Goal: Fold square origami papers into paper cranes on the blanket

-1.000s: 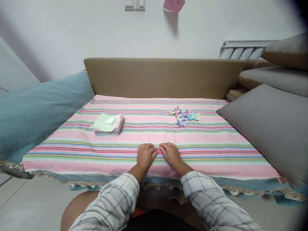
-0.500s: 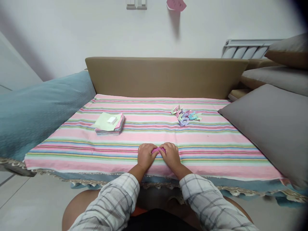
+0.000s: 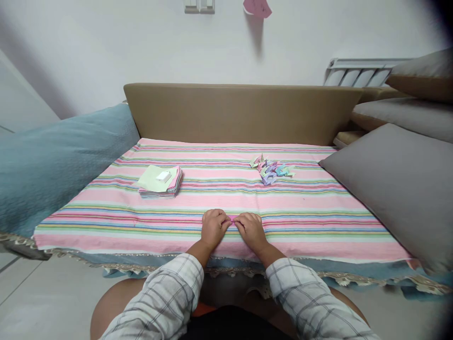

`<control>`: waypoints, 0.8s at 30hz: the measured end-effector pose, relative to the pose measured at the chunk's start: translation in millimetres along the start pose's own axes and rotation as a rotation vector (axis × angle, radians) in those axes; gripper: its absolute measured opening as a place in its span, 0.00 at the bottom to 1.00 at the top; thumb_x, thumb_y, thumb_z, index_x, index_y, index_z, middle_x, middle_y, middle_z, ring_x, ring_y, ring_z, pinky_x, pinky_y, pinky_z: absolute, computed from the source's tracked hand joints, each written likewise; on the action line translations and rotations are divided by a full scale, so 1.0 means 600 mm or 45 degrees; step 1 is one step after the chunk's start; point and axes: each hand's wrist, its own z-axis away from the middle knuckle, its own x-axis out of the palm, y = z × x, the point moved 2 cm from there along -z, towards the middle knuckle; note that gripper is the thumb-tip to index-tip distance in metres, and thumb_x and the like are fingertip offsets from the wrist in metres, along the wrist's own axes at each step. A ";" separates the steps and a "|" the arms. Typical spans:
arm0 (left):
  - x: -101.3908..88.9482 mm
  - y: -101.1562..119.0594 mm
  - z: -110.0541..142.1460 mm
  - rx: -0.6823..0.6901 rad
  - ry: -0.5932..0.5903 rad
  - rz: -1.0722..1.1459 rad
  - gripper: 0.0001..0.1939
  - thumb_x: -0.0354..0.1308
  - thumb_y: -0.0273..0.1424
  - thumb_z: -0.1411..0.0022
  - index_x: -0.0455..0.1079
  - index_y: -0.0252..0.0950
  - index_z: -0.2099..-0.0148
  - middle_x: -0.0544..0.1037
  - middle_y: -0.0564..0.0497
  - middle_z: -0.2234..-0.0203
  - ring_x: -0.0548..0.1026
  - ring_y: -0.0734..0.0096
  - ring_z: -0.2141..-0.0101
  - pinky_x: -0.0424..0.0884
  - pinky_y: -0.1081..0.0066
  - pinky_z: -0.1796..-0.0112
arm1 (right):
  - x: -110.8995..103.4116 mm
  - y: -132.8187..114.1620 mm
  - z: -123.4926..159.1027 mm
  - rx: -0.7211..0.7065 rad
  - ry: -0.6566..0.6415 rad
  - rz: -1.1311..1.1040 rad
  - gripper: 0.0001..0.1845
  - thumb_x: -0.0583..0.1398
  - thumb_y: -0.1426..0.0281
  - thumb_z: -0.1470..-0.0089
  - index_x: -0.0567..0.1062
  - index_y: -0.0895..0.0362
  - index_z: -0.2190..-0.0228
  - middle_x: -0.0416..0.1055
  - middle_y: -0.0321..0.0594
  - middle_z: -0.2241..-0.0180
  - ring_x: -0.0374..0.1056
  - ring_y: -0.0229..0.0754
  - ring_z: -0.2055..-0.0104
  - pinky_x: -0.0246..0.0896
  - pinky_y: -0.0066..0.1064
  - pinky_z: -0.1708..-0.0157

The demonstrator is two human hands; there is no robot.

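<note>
My left hand [image 3: 213, 227] and my right hand [image 3: 252, 229] rest side by side on the striped cloth [image 3: 304, 208] near its front edge. Both have curled fingers pinching a small pink folded paper [image 3: 232, 219] between them. Only a sliver of the paper shows between the fingertips. A stack of coloured paper squares [image 3: 159, 181] with a small white object [image 3: 163, 176] on top lies at the left back. A heap of several small folded paper pieces [image 3: 271, 169] lies at the right back.
A blue pillow [image 3: 53, 160] borders the cloth on the left and grey cushions [image 3: 399, 184] on the right. A tan headboard [image 3: 240, 111] stands behind. The cloth's lace edge [image 3: 347, 278] hangs at the front above the floor.
Both hands stay together on the pink paper; the visible strip of paper has shrunk between the fingertips. The view shifted slightly.
</note>
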 end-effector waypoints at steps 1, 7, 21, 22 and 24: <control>-0.001 -0.002 -0.001 0.010 -0.024 0.001 0.04 0.60 0.34 0.44 0.75 0.42 0.67 0.75 0.52 0.67 0.68 0.66 0.62 0.60 0.63 0.58 | 0.000 0.001 0.001 -0.008 -0.004 -0.006 0.08 0.56 0.68 0.42 0.76 0.52 0.66 0.72 0.37 0.66 0.63 0.41 0.61 0.48 0.35 0.58; -0.006 -0.015 -0.005 0.129 -0.157 0.031 0.05 0.59 0.32 0.43 0.75 0.44 0.63 0.77 0.52 0.65 0.70 0.66 0.61 0.61 0.63 0.57 | -0.003 0.006 0.003 -0.034 -0.019 -0.030 0.09 0.55 0.67 0.41 0.76 0.51 0.67 0.73 0.37 0.65 0.64 0.41 0.61 0.50 0.34 0.59; -0.014 -0.026 0.000 0.244 -0.244 0.055 0.07 0.56 0.32 0.40 0.76 0.44 0.64 0.78 0.50 0.62 0.73 0.68 0.60 0.61 0.61 0.53 | -0.012 0.012 0.012 -0.163 -0.053 -0.032 0.11 0.55 0.72 0.44 0.76 0.51 0.62 0.73 0.39 0.61 0.65 0.42 0.57 0.53 0.36 0.55; -0.014 -0.025 0.000 0.252 -0.246 0.050 0.07 0.56 0.32 0.40 0.76 0.44 0.64 0.78 0.50 0.62 0.73 0.68 0.60 0.61 0.61 0.53 | -0.013 0.012 0.013 -0.178 -0.053 -0.026 0.12 0.55 0.72 0.44 0.76 0.51 0.62 0.73 0.39 0.60 0.65 0.42 0.57 0.53 0.37 0.55; -0.016 -0.024 0.001 0.285 -0.237 0.039 0.07 0.56 0.33 0.40 0.76 0.44 0.64 0.78 0.50 0.62 0.73 0.68 0.61 0.61 0.62 0.54 | -0.014 0.013 0.015 -0.202 -0.057 -0.013 0.12 0.55 0.72 0.44 0.76 0.51 0.61 0.74 0.39 0.59 0.65 0.43 0.56 0.53 0.37 0.55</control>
